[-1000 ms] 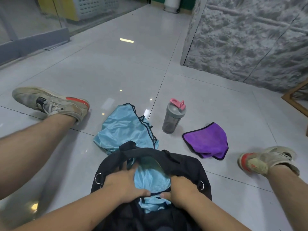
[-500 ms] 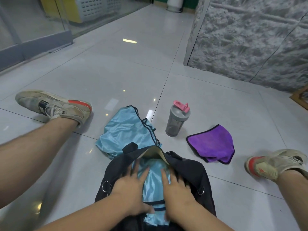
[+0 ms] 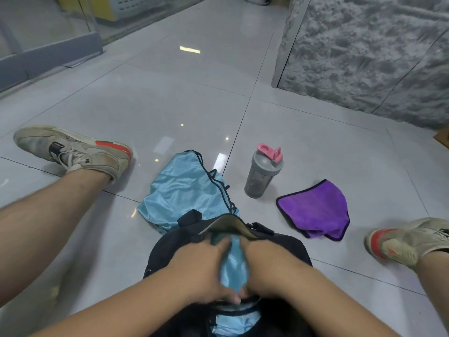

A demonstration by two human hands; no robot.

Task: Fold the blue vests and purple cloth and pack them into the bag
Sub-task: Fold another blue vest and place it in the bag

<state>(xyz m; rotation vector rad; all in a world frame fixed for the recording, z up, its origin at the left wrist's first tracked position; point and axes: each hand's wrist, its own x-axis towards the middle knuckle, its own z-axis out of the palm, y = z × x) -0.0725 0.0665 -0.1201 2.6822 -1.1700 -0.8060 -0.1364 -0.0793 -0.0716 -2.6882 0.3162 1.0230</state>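
Sitting on the shiny grey floor (image 3: 170, 98) with legs spread wide, one worn shoe (image 3: 73, 152) out to the left and the other shoe (image 3: 408, 242) out to the right.

Pressing a folded blue vest (image 3: 234, 266) down into the open black bag (image 3: 165, 251) with both hands. Showing as a narrow blue strip between the two hands, running long from near the body toward the far rim of the bag. Touching the left hand (image 3: 201, 271) on one side and the right hand (image 3: 269, 268) on the other. Left fingers (image 3: 218, 246) lying fairly straight on the cloth, pushing and not pinching. Right fingertips going down into the bag, hidden, so cannot tell if curled or flat. Peeking out again lower down, a bit more blue cloth near the bottom edge.

Lying on the floor just beyond the bag, a second blue vest (image 3: 184, 190), crumpled, its long side pointing away and a little left, black trim along its right edge.

Lying to the right, the purple cloth (image 3: 315, 207), loosely folded, apart from the bag.

Standing upright between the second vest and the purple cloth, a grey bottle (image 3: 261, 176) with a pink lid.
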